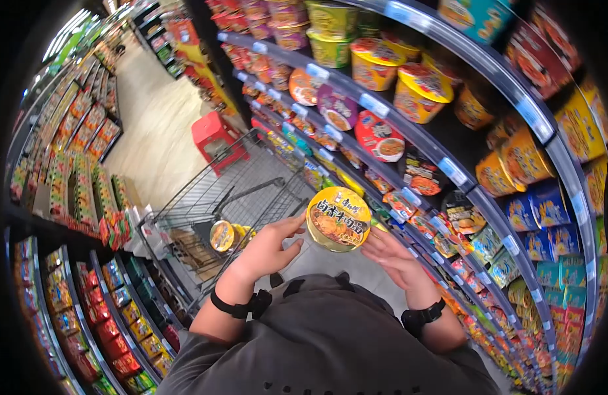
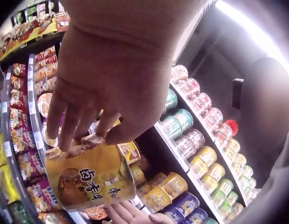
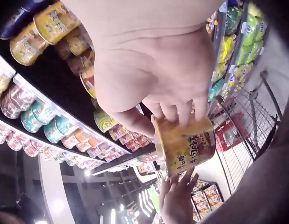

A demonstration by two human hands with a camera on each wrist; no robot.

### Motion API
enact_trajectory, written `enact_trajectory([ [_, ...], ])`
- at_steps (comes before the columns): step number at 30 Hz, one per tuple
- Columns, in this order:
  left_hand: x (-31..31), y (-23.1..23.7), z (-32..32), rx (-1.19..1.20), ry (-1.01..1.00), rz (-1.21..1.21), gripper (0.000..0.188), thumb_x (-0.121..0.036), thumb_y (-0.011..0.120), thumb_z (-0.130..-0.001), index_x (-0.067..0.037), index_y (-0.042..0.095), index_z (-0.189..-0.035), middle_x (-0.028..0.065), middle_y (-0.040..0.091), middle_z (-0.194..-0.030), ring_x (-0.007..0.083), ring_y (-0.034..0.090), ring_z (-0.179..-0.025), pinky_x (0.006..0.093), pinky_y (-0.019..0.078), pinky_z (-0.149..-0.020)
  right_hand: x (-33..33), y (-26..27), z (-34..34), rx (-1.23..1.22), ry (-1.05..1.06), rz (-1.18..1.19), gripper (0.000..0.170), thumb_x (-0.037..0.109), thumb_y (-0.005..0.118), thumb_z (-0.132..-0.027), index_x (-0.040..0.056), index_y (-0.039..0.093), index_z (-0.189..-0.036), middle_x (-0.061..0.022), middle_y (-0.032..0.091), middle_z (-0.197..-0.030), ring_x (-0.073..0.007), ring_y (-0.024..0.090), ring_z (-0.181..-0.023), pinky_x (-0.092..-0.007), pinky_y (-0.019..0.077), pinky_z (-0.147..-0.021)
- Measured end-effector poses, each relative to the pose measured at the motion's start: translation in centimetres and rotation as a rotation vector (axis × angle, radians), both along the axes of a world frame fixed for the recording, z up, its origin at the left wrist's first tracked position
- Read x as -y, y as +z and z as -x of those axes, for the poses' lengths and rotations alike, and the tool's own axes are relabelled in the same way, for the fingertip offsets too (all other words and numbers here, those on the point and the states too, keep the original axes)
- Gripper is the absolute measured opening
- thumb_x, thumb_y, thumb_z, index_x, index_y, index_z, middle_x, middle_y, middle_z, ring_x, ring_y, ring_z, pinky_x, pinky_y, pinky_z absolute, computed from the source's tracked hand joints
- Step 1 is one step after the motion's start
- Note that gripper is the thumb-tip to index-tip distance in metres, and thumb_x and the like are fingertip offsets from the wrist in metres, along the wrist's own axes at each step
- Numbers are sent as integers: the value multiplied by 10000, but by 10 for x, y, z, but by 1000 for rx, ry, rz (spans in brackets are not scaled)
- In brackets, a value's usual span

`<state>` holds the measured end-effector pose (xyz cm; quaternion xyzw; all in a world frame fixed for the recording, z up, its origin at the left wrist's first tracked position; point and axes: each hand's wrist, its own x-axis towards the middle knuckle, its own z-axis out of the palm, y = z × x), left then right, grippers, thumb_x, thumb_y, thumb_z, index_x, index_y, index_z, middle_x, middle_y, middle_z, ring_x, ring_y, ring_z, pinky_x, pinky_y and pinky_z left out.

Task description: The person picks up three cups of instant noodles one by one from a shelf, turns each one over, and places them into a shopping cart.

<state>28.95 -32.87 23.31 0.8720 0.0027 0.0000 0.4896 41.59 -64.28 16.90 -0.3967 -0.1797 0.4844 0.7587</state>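
A yellow-lidded instant noodle cup (image 1: pixel 338 217) is held between both hands in front of the torso, its lid facing up toward the head. The left hand (image 1: pixel 268 250) grips its left side, thumb lower than the fingers. On the opposite side the right hand (image 1: pixel 399 260) holds the cup with fingers against its wall. In the left wrist view, the left hand's (image 2: pixel 116 88) fingers and thumb lie at one end of the cup (image 2: pixel 90 179). The right wrist view has the right hand's (image 3: pixel 158 70) fingers and thumb spread over the cup (image 3: pixel 186 144).
A wire shopping cart (image 1: pixel 185 204) stands at the left front with a similar cup (image 1: pixel 223 236) inside. Beyond it is a red stool (image 1: pixel 215 131). Shelves of noodle cups and packets (image 1: pixel 422 92) curve along the right; more packets (image 1: pixel 123 316) fill the lower-left shelves.
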Motion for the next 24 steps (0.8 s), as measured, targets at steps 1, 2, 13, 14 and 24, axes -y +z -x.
enact_trajectory([
  [1,-11,-1,12,4,23,34,646,-28,618,-891,-28,479,-1522,243,648,-1330,317,687,-1146,385,591,-812,-15,-3,3,3,34,9,824,105,618,-950,30,192,-1651,-189,231,-1704,-340,256,-1569,-503,186,-1270],
  [2,-25,-4,25,1,48,39,646,-28,618,-891,-28,479,-1522,243,648,-1330,317,687,-1146,385,591,-812,-31,-6,8,5,67,17,820,109,620,-957,28,190,-1650,-189,226,-1706,-344,258,-1567,-505,189,-1270],
  [13,-185,-37,193,-37,432,141,686,-26,627,-889,18,412,-1539,249,692,-1251,347,688,-1179,400,527,-1028,-256,13,79,134,518,115,815,111,614,-977,27,172,-1656,-165,251,-1702,-348,284,-1558,-466,225,-1259],
  [14,-197,-40,207,-34,454,149,686,-26,627,-889,18,412,-1539,249,692,-1251,347,688,-1179,400,527,-1028,-276,14,86,137,541,121,815,111,614,-977,27,172,-1656,-165,251,-1702,-348,284,-1558,-466,225,-1259],
  [24,-288,-66,291,0,625,222,758,-59,637,-904,-85,348,-1604,214,710,-1255,337,700,-1106,401,525,-984,-414,14,143,160,624,234,822,81,617,-960,-4,173,-1646,-184,241,-1700,-317,322,-1543,-427,269,-1250],
])
